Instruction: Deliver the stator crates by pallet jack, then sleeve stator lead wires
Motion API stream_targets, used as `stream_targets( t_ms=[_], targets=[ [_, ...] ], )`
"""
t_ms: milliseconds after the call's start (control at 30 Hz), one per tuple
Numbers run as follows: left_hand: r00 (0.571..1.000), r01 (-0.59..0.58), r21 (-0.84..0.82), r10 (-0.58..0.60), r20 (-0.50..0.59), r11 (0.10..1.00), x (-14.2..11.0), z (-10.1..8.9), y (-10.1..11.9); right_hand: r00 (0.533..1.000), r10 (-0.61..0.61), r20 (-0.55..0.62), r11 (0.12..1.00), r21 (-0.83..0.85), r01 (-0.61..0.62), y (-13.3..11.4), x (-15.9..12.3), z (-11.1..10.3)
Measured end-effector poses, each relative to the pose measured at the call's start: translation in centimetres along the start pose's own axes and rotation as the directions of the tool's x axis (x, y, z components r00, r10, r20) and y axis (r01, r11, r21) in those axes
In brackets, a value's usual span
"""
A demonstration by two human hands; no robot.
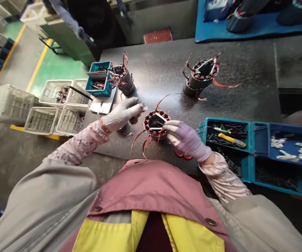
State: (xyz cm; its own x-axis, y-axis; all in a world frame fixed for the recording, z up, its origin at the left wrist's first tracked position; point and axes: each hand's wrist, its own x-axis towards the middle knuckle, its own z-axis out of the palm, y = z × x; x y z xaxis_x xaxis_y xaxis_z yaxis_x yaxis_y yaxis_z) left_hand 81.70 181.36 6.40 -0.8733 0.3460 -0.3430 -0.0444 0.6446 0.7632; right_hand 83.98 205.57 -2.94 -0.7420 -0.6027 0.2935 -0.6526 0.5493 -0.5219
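Note:
A motor stator (147, 123) with a ring of red and black windings stands near the table's front edge. Red leads splay from it, and white sleeves (161, 116) cross its opening. My right hand (186, 139), in a purple and white glove, has its fingers bent over the stator's right rim, beside one sleeve end. Left of the stator, my left hand (126, 112) in a pale glove is closed, its fingertips together by a small whitish bit too blurred to name. Red-handled scissors (179, 152) lie partly under my right hand.
Other wound stators stand at back left (126, 82) and back right (199, 80). Teal bins (249, 136) at right hold black pieces and a yellow-handled tool (226, 138). A teal box (98, 91) and white crates (44, 112) are at left. A blue mat (245, 35) lies behind.

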Motion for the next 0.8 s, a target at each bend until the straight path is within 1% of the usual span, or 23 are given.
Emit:
stream_targets(
  t_ms=[33, 67, 100, 133, 200, 233, 300, 333, 400, 467, 533, 600, 667, 700, 767, 800],
  targets=[
    [0.999, -0.008, 0.018, 0.008, -0.032, 1.0, 0.0, -0.2, -0.9, 0.998, 0.058, -0.026, 0.998, -0.021, -0.058, 0.0, 0.6, -0.7],
    [0.999, -0.034, 0.062, 0.036, -0.034, 0.998, 0.2, -0.1, -1.8, 0.991, 0.128, -0.031, 0.988, -0.078, -0.13, -0.2, 1.5, -1.2],
    [0.996, -0.079, 0.127, 0.082, -0.019, 0.989, 0.4, 0.3, -2.6, 0.981, 0.195, -0.005, 0.967, -0.164, -0.193, -0.5, 2.7, -1.6],
    [0.991, -0.132, 0.21, 0.135, 0.0, 0.969, 0.8, 0.9, -3.2, 0.966, 0.254, 0.052, 0.937, -0.261, -0.232, -0.9, 4.0, -1.7],
    [0.978, -0.202, 0.393, 0.204, 0.035, 0.897, 1.6, 2.5, -4.0, 0.918, 0.35, 0.188, 0.874, -0.417, -0.248, -1.5, 6.2, -1.4],
    [0.977, -0.206, 0.468, 0.207, 0.05, 0.859, 1.9, 3.2, -4.1, 0.894, 0.383, 0.231, 0.856, -0.453, -0.25, -1.6, 6.9, -1.2],
    [0.978, -0.205, 0.554, 0.187, 0.089, 0.807, 2.3, 4.4, -4.2, 0.869, 0.418, 0.267, 0.858, -0.431, -0.28, -1.1, 7.3, -0.8],
    [0.977, -0.213, 0.563, 0.192, 0.097, 0.798, 2.4, 4.7, -4.3, 0.867, 0.424, 0.264, 0.869, -0.388, -0.307, -0.6, 7.0, -0.6],
    [0.966, -0.248, 0.526, 0.247, 0.073, 0.814, 2.6, 5.0, -4.7, 0.879, 0.421, 0.224, 0.888, -0.297, -0.35, 0.7, 6.0, -0.6],
    [0.95, -0.28, 0.437, 0.311, 0.0, 0.855, 2.7, 4.9, -5.4, 0.906, 0.389, 0.166, 0.905, -0.253, -0.342, 1.6, 4.9, -0.5],
    [0.933, -0.29, 0.337, 0.342, -0.108, 0.896, 3.0, 4.7, -6.1, 0.929, 0.346, 0.132, 0.915, -0.267, -0.303, 1.7, 4.4, -0.5],
    [0.921, -0.288, 0.267, 0.343, -0.185, 0.919, 3.2, 4.6, -6.5, 0.935, 0.333, 0.125, 0.901, -0.333, -0.277, 0.7, 4.6, -0.4],
    [0.922, -0.266, 0.24, 0.319, -0.218, 0.934, 3.5, 4.6, -6.6, 0.926, 0.352, 0.139, 0.861, -0.437, -0.262, -0.9, 5.4, -0.4],
    [0.926, -0.253, 0.233, 0.305, -0.222, 0.939, 3.6, 4.6, -6.6, 0.915, 0.368, 0.164, 0.835, -0.49, -0.248, -1.7, 6.1, -0.5],
    [0.932, -0.228, 0.227, 0.28, -0.23, 0.947, 3.6, 4.7, -6.4, 0.88, 0.41, 0.24, 0.79, -0.576, -0.21, -2.7, 7.5, -0.6],
    [0.934, -0.219, 0.228, 0.272, -0.233, 0.949, 3.6, 4.8, -6.4, 0.861, 0.428, 0.277, 0.776, -0.6, -0.193, -2.8, 8.2, -0.7]
  ],
)
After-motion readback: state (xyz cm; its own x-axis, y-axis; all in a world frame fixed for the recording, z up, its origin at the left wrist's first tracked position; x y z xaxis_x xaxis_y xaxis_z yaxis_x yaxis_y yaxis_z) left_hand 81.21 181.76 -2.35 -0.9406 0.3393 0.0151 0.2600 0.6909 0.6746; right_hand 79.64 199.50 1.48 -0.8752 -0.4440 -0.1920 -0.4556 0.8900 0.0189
